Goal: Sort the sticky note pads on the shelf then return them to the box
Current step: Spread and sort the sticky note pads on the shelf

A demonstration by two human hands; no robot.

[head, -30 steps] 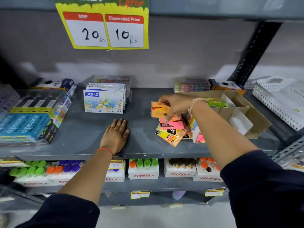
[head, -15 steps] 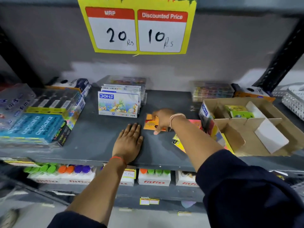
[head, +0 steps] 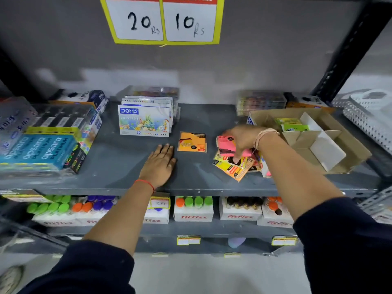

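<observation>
An orange sticky note pad (head: 192,142) lies flat and alone on the grey shelf (head: 118,166). To its right a loose pile of yellow and orange pads (head: 232,167) lies beside the open cardboard box (head: 347,145). My right hand (head: 244,139) is over that pile, fingers closed on a pink pad (head: 227,145). Green pads (head: 291,125) sit inside the box at its back. My left hand (head: 159,164) rests flat on the shelf, palm down, left of the orange pad and holding nothing.
DOMS oil pastel boxes (head: 145,120) stand behind the orange pad. Apsara packs (head: 40,149) fill the shelf's left side. Clear cases (head: 261,102) sit behind the box, a white perforated basket (head: 371,115) at far right. Fitfizz bottles (head: 194,209) line the lower shelf.
My right hand let go of the orange pad on the shelf, moved right to the pile and took hold of a pink pad. My left hand stayed flat.
</observation>
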